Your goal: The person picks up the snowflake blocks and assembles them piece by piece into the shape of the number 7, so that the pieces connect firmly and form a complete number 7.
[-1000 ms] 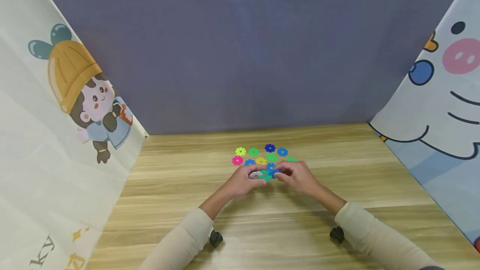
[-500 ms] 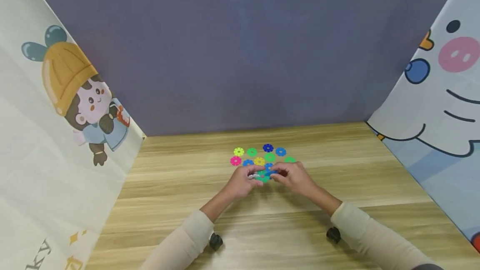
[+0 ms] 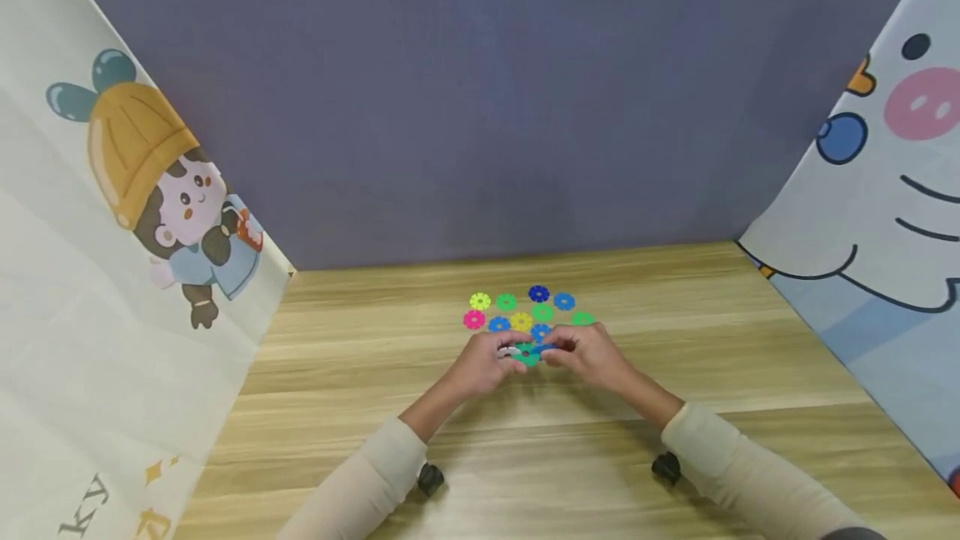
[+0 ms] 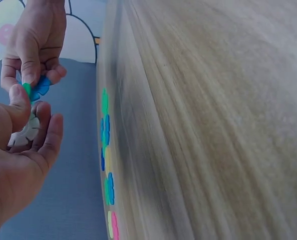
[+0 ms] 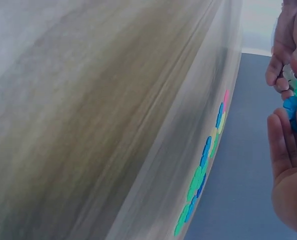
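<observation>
In the head view my left hand (image 3: 483, 363) grips a small group of notched plastic discs from the left. A white disc (image 4: 27, 131) sits in its fingers, and a green disc (image 3: 529, 359) stands beside the white one toward the right hand. My right hand (image 3: 591, 353) pinches a blue disc (image 5: 291, 107) between thumb and fingers, right at the green disc's edge. In the left wrist view, the left thumb lies close to the green disc. A small reddish spot shows at the middle of the green disc. Fingers hide parts of all the held discs.
Loose notched discs lie flat on the wooden table (image 3: 360, 407) just beyond the hands, among them a pink disc (image 3: 474, 320), a yellow disc (image 3: 521, 322) and a dark blue disc (image 3: 538, 294). A grey panel (image 3: 495, 107) rises behind, with printed panels on both sides.
The white disc has turned from showing its face to nearly edge-on. The blue disc has tilted at the green one. Both hands stay in about the same place.
</observation>
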A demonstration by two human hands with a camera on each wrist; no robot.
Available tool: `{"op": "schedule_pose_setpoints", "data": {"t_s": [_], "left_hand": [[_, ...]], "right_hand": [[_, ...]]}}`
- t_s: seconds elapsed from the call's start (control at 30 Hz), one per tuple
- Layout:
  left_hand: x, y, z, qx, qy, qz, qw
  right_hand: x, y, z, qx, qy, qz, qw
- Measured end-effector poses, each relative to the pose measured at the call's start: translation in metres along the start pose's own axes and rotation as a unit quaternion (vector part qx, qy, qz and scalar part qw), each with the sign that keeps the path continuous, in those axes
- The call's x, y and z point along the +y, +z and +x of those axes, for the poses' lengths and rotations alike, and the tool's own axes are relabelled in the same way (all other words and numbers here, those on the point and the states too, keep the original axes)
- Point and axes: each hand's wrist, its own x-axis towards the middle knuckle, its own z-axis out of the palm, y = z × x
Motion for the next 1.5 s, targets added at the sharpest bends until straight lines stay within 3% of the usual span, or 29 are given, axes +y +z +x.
{"op": "schedule_pose_setpoints", "data": {"t_s": [0.17,0.4,0.5,0.87,1.03,1.33,1.5], "left_hand": [[-0.002,0.001,0.0,-0.003,-0.004,0.009,0.9999],[0.002,-0.008,-0.003,-0.053,0.006,0.074,0.9959],[0.003,-0.009,-0.003,-0.062,0.001,0.055,0.9965],[0.006,0.0,0.001,-0.018,0.0,0.04,0.999],[0.006,0.002,0.002,-0.018,0.002,0.052,0.9985],[-0.002,-0.001,0.0,0.022,-0.001,0.087,0.996],[-0.004,-0.007,-0.005,0.02,-0.018,0.082,0.9962]], "right_hand": [[0.002,0.005,-0.002,-0.004,0.026,0.011,0.9996],[-0.008,0.0,0.002,-0.039,0.037,-0.058,0.9969],[-0.007,-0.002,0.002,-0.047,0.045,-0.063,0.9959],[-0.006,-0.004,0.002,-0.02,0.074,-0.053,0.9957],[-0.006,-0.004,0.002,-0.021,0.088,-0.047,0.9948],[0.005,-0.013,0.005,-0.102,0.066,-0.037,0.9919],[0.022,-0.024,0.012,-0.083,0.083,-0.076,0.9902]]}}
